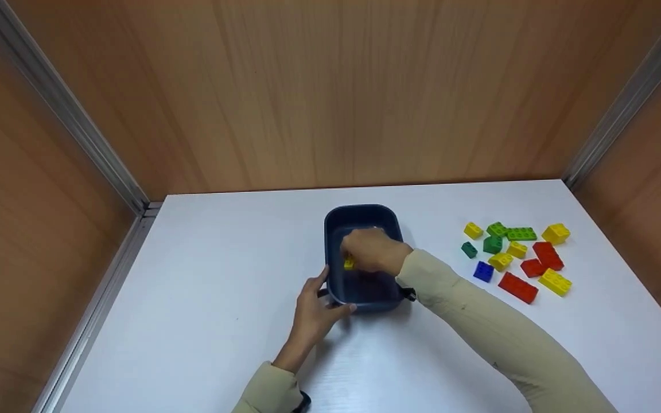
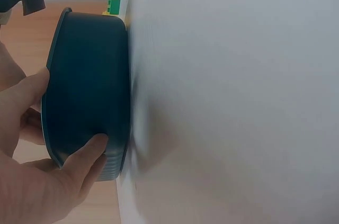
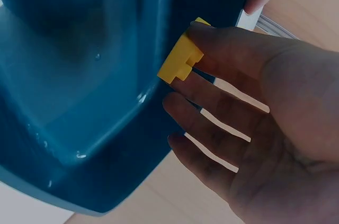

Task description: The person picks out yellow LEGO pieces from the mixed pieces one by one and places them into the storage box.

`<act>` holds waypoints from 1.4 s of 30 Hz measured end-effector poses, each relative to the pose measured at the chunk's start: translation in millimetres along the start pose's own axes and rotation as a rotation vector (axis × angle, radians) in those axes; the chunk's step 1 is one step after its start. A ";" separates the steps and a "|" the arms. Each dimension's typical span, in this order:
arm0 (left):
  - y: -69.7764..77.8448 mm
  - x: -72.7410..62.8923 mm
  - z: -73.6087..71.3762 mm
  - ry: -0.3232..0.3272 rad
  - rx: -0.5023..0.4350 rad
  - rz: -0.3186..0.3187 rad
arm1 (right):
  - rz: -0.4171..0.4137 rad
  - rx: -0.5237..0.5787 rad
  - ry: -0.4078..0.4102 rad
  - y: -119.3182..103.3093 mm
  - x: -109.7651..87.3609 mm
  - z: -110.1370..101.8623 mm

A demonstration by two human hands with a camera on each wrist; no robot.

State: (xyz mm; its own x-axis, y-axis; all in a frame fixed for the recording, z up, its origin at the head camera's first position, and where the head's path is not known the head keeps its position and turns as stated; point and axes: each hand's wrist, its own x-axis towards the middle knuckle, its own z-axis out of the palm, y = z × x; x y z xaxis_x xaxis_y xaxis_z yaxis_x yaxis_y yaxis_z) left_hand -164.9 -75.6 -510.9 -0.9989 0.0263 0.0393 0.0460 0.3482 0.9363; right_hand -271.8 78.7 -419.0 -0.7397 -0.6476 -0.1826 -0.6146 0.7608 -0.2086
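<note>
A dark blue rectangular tub [image 1: 368, 298] stands on the white table. My left hand [image 1: 314, 312] holds its near left corner, the thumb at the near edge and fingers along the left side. Inside the tub, my right hand [image 1: 373, 250] pinches a yellow toy brick [image 3: 183, 57] between thumb and fingertips. The right wrist view shows that brick close to the tub's inner wall, with the other fingers spread behind it. In the head view the hand covers most of the brick.
Loose toy bricks in red, yellow, green and blue lie to the right of the tub, among them a blue brick [image 1: 483, 272] and a long red brick [image 1: 518, 287]. Wooden panels [image 1: 330, 97] wall the table at the back and sides.
</note>
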 end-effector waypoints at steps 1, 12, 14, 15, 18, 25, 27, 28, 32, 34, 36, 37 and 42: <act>-0.2 -0.2 0.0 -0.001 -0.002 0.002 | 0.000 0.005 -0.006 -0.8 1.0 0.6; -1.5 -0.4 -0.6 -0.014 -0.032 0.004 | 0.014 -0.063 -0.074 -9.5 9.7 11.2; -1.4 -0.5 -0.7 -0.014 -0.028 0.010 | 0.024 -0.071 -0.093 -11.1 10.4 12.5; -1.4 -0.5 -0.9 -0.014 -0.027 0.012 | 0.028 -0.071 -0.101 -11.9 10.7 13.1; -1.7 -0.5 -1.0 -0.016 -0.021 0.015 | 0.038 -0.064 -0.120 -13.6 11.2 15.0; -2.2 0.3 -1.5 -0.017 -0.048 0.025 | 0.045 -0.091 -0.140 -13.4 14.4 22.2; -2.2 0.2 -1.7 -0.017 -0.046 0.029 | 0.049 -0.087 -0.140 -13.9 14.7 24.1; -2.2 0.3 -1.7 -0.016 -0.042 0.028 | 0.048 -0.090 -0.138 -13.9 15.0 25.0; -2.0 0.5 -1.4 -0.020 -0.028 0.020 | 0.046 -0.100 -0.139 -15.4 14.9 28.5; -1.7 0.5 -1.2 -0.020 -0.020 0.013 | 0.046 -0.106 -0.141 -16.7 14.4 29.8; -1.5 0.4 -1.1 -0.019 -0.019 0.010 | 0.050 -0.105 -0.144 -18.2 13.8 30.1; -1.6 0.3 -1.2 -0.018 -0.015 0.014 | 0.051 -0.109 -0.143 -18.8 13.8 30.3; -2.2 -0.3 -2.0 -0.014 0.000 0.032 | 0.065 -0.129 -0.159 -20.8 13.5 30.3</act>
State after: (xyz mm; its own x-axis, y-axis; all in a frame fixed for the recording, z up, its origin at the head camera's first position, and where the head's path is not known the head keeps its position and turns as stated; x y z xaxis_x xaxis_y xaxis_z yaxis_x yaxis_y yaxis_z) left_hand -164.7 -78.2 -512.3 -0.9966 0.0510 0.0645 0.0783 0.3470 0.9346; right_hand -260.7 52.9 -446.3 -0.7326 -0.5880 -0.3428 -0.6046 0.7935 -0.0689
